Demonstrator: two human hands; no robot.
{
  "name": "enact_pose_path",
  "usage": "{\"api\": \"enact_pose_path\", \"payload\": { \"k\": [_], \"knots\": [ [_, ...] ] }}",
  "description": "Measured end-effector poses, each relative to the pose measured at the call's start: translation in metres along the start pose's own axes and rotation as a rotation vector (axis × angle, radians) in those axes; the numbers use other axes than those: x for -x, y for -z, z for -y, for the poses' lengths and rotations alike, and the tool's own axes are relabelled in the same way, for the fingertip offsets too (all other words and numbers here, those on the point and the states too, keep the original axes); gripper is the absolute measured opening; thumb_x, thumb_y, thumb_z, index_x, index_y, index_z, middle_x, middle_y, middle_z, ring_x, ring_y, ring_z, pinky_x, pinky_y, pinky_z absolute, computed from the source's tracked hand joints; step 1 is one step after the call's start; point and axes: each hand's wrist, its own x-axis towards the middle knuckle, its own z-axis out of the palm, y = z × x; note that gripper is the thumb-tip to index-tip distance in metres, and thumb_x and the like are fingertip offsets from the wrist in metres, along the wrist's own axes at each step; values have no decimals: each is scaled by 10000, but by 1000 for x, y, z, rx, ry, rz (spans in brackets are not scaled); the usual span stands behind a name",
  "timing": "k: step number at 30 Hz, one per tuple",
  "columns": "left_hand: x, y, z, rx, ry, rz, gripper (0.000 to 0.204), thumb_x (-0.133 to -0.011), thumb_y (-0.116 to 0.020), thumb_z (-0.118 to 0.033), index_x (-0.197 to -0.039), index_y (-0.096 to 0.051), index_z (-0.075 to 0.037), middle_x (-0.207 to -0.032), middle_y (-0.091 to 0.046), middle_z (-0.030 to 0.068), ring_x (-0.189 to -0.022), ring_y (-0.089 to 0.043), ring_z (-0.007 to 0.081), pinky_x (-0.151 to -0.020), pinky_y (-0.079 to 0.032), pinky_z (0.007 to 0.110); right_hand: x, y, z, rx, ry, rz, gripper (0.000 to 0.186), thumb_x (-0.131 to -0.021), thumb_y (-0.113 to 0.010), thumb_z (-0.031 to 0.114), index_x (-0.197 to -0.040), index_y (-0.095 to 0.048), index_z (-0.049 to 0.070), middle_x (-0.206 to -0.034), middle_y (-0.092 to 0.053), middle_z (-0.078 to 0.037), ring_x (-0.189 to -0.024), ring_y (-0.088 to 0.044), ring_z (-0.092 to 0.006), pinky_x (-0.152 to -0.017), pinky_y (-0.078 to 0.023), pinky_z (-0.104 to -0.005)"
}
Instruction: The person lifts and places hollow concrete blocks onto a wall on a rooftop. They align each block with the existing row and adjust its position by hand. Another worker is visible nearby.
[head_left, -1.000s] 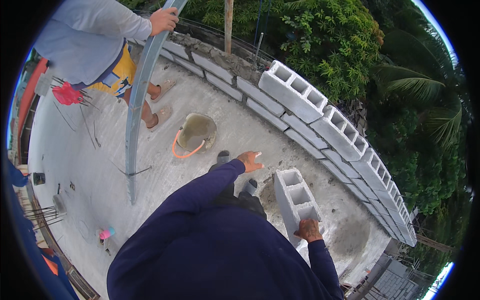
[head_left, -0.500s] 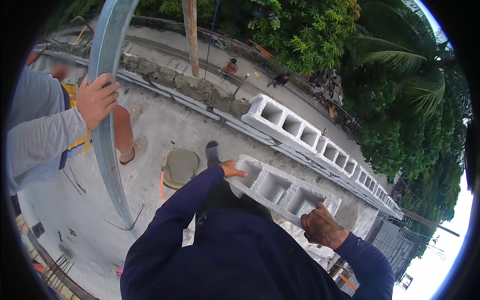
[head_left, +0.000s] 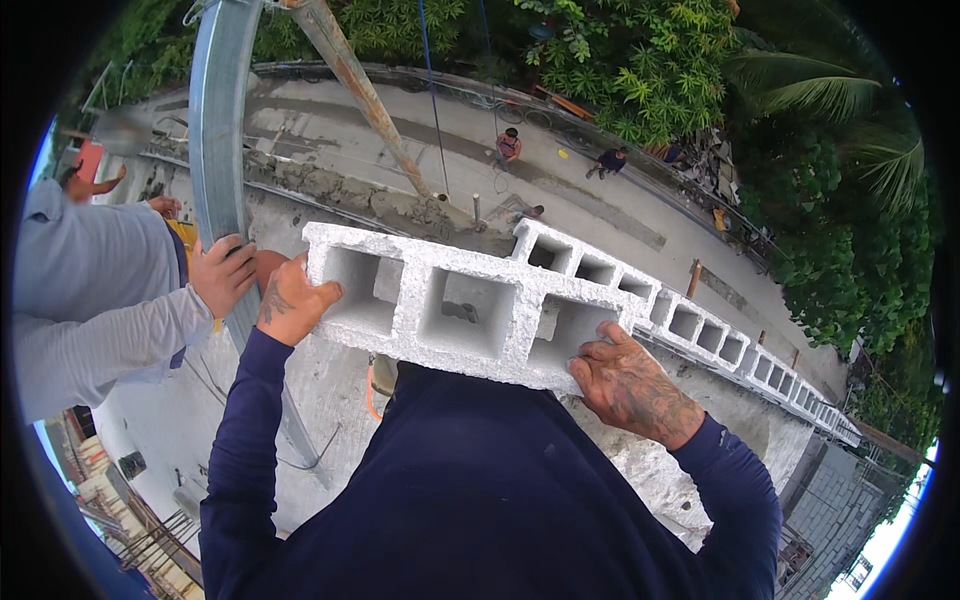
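A pale grey concrete hollow block (head_left: 413, 300) with three cavities is held up in front of my chest, its openings facing me. My left hand (head_left: 292, 302) grips its left end, thumb hooked into the end cavity. At the opposite end my right hand (head_left: 635, 385) clutches the lower right corner, fingers curled into the right cavity. Beyond the block, similar blocks (head_left: 684, 322) stand in a row along the wall, running away to the right. Wet mortar (head_left: 360, 192) lies along the wall top to the left of that row. The held block hides part of the wall.
On my left a co-worker's hand (head_left: 225, 275) rests on an upright metal post (head_left: 220, 130). A slanting wooden pole (head_left: 360, 95) stands by the mortar. Past the wall, the ground drops to a road (head_left: 610, 225) with people on it. A bucket's orange handle (head_left: 372, 395) shows below the block.
Both my hands have raised the block from low by my legs to chest height, bringing it closer and slightly left. My view has shifted, and the bucket is now mostly covered.
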Motion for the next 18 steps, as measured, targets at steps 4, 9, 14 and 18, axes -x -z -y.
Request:
{"api": "enact_pose_path", "payload": {
  "k": [4,9,14,18],
  "knots": [
    [-13,54,-31,-123,-77,-197,369,-677,-642,-193,-965,-611,35,-820,-649,202,-762,-639,308,-722,-476,361,-25,6,-32,-49,-1,-13,114,-740,-601,40,-784,-496,43,-671,-557,-65,-848,-582,-217,-933,-386,-404],
    [-47,85,-37,117,-135,-195,321,-716,-626,-136,-985,-608,37,-851,-667,146,-785,-648,229,-728,-475,329,-62,22,-68,16,-16,-97,108,-740,-614,41,-807,-530,35,-811,-635,-85,-932,-585,-210,-954,-375,-396],
    [-97,91,-36,34,-115,-169,336,-705,-637,-155,-980,-613,37,-846,-666,165,-776,-650,256,-722,-476,332,-91,2,-89,-31,-71,-61,62,-764,-580,25,-808,-536,36,-759,-628,-91,-928,-586,-205,-959,-368,-396],
    [-135,85,-26,-82,-90,-133,359,-687,-655,-177,-975,-621,35,-827,-666,176,-773,-650,276,-729,-476,340,-112,-22,-98,-77,-98,-50,59,-762,-578,24,-805,-540,37,-720,-620,-78,-922,-589,-209,-965,-362,-400]
  ]
}}
